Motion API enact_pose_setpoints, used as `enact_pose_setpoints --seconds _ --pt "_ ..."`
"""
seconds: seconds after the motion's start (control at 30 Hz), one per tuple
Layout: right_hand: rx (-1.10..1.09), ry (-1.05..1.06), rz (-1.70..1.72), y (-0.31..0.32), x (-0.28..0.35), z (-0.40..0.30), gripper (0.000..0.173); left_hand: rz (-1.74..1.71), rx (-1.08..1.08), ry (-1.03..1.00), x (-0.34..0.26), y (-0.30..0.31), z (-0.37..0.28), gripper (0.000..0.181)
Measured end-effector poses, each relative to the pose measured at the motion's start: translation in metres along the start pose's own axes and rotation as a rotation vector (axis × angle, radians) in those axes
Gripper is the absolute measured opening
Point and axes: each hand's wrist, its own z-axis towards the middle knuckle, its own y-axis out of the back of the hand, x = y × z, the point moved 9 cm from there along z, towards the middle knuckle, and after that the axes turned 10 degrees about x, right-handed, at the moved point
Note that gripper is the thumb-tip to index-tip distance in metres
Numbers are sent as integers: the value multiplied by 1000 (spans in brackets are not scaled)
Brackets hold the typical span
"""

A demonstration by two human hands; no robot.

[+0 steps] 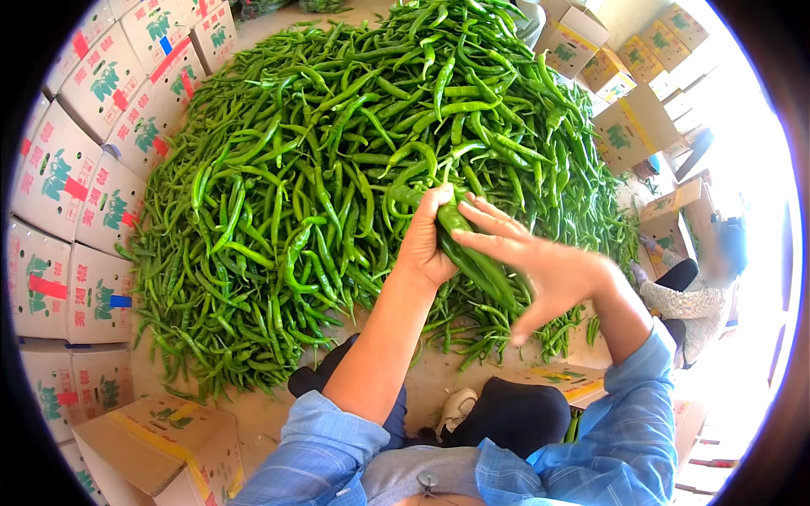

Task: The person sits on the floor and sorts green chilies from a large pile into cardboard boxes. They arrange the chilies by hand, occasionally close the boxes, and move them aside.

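Note:
A huge heap of long green chili peppers [329, 145] covers the floor in front of me. My left hand [429, 237] is closed around a few long peppers [478, 269], held above the near side of the heap with their lower ends slanting toward my right. Over these peppers my right hand [550, 262] is spread, slightly blurred, its fingertips at their upper side and its thumb apart. Part of the held peppers is hidden behind my fingers, so how many there are is unclear.
Stacked printed cartons [50, 177] wall the left side. One brown carton [158, 443] stands at lower left, and another open carton [569, 382] with peppers sits by my right knee. A person [690, 297] sits at right among more cartons [636, 126].

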Motion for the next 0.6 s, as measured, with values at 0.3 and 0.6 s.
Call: enact_pose_setpoints --seconds 0.3,0.6 --pt "-559 -1256 -390 41 -276 -38 53 43 30 -156 -31 -22 -7 38" --pt "-827 -781 -293 121 -158 -105 45 31 18 -19 -5 -24 -3 51"
